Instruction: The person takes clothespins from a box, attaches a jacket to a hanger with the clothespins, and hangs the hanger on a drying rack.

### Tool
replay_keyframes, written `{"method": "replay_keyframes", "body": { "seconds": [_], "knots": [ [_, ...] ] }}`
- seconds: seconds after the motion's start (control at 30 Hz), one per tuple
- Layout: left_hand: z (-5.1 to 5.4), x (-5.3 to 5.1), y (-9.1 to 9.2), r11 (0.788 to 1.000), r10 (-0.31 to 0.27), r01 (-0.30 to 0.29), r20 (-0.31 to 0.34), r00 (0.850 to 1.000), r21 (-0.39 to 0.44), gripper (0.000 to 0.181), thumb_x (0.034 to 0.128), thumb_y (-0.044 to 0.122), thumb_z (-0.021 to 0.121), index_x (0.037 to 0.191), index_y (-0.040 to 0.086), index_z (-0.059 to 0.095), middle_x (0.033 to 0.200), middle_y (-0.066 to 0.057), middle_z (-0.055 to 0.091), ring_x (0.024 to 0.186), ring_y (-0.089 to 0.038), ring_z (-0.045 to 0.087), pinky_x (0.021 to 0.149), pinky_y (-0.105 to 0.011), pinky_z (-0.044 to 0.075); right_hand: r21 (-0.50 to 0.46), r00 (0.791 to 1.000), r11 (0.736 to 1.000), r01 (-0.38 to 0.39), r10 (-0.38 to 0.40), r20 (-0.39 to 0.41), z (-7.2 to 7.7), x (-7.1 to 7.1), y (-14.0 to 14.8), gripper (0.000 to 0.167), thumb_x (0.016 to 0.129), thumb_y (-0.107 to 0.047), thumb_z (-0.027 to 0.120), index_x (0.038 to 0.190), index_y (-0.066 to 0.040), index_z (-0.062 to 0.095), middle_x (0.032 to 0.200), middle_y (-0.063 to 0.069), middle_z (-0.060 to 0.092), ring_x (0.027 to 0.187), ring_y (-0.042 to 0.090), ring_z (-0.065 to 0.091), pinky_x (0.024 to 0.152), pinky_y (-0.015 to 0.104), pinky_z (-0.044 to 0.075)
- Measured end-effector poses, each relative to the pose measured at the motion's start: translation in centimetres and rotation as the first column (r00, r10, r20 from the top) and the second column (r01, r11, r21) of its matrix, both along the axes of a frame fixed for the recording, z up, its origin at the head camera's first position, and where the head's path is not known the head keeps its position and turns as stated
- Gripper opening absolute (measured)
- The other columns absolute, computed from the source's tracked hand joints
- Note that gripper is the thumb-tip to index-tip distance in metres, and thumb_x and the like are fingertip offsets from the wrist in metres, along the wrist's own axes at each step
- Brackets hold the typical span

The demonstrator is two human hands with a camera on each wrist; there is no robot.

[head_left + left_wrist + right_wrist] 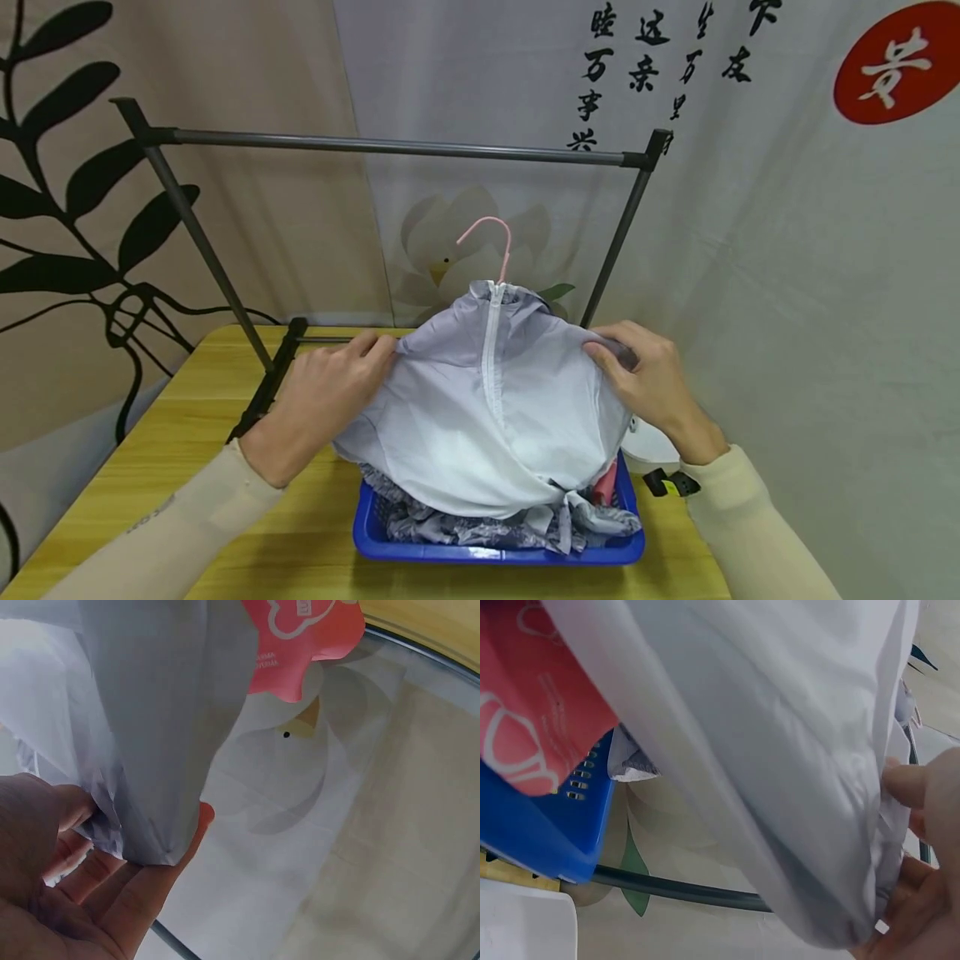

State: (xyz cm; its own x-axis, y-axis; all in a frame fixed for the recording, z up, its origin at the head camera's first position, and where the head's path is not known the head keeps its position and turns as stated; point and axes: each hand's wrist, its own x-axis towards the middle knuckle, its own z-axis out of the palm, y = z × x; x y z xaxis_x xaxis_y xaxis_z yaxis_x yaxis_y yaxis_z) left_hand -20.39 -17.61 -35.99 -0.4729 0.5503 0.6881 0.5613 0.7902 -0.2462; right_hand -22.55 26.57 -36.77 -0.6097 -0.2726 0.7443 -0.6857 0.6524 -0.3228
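At mid-view: pale jacket (547,400) (white zip (491,358) down its front) on pink hanger (508,246) | left hand (326,392): thumb and fingers clamped on one side of the fabric | right hand (660,383): thumb and fingers clamped on the other | below: blue basket (495,554) of crumpled clothes (450,529), on wooden table (300,542) | behind: grey rack (397,147)
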Motion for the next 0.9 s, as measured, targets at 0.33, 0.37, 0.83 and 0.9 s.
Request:
{"method": "replay_keyframes", "body": {
  "seconds": [0.33, 0.37, 0.83, 0.9],
  "knots": [
    [0.05, 0.13, 0.43, 1.0, 0.015, -0.015, -0.005, 1.0, 0.019, 0.021, 0.1023, 0.007, 0.087, 0.112, 0.002, 0.069, 0.088, -0.012, 0.072, 0.046, -0.02, 0.055, 0.036, -0.032, 0.042, -0.009, 1.0, 1.0, -0.029, 0.029, 0.009, 0.44, 0.34, -0.02, 0.022, 0.097, 0.007, 0.088, 0.113, -0.008, 0.088, 0.101, 0.005, 0.085, 0.088, 0.019, 0.077, 0.085, 0.013, 0.054],
    [0.06, 0.16, 0.44, 1.0, 0.014, -0.014, -0.002, 1.0, 0.016, 0.021, 0.1031, 0.007, 0.087, 0.116, 0.003, 0.071, 0.09, -0.013, 0.073, 0.047, -0.02, 0.056, 0.036, -0.032, 0.043, -0.01, 0.999, 0.999, -0.032, 0.032, 0.008, 0.4, 0.37, -0.02, 0.022, 0.097, 0.007, 0.088, 0.113, -0.008, 0.088, 0.101, 0.005, 0.085, 0.088, 0.019, 0.077, 0.084, 0.013, 0.054],
    [-0.41, 0.37, 0.28, 1.0, 0.007, -0.008, 0.026, 1.0, 0.027, 0.029, 0.1035, 0.005, 0.085, 0.127, 0.006, 0.07, 0.098, -0.014, 0.075, 0.047, -0.02, 0.053, 0.037, -0.031, 0.041, 0.002, 0.999, 0.999, -0.044, 0.044, 0.032, 0.15, 0.12, 0.68, 0.026, 0.096, 0.002, 0.091, 0.119, -0.011, 0.087, 0.108, 0.004, 0.087, 0.099, 0.022, 0.08, 0.095, 0.01, 0.053],
    [-0.47, 0.36, 0.25, 1.0, 0.008, -0.008, 0.023, 1.0, 0.028, 0.027, 0.1037, 0.004, 0.085, 0.126, 0.006, 0.069, 0.098, -0.014, 0.073, 0.047, -0.02, 0.052, 0.037, -0.031, 0.04, 0.002, 0.998, 0.999, -0.049, 0.049, 0.032, 0.15, 0.03, 0.95, 0.028, 0.096, 0.001, 0.091, 0.12, -0.011, 0.087, 0.111, 0.004, 0.087, 0.1, 0.021, 0.08, 0.093, 0.011, 0.053]
  ]
}}
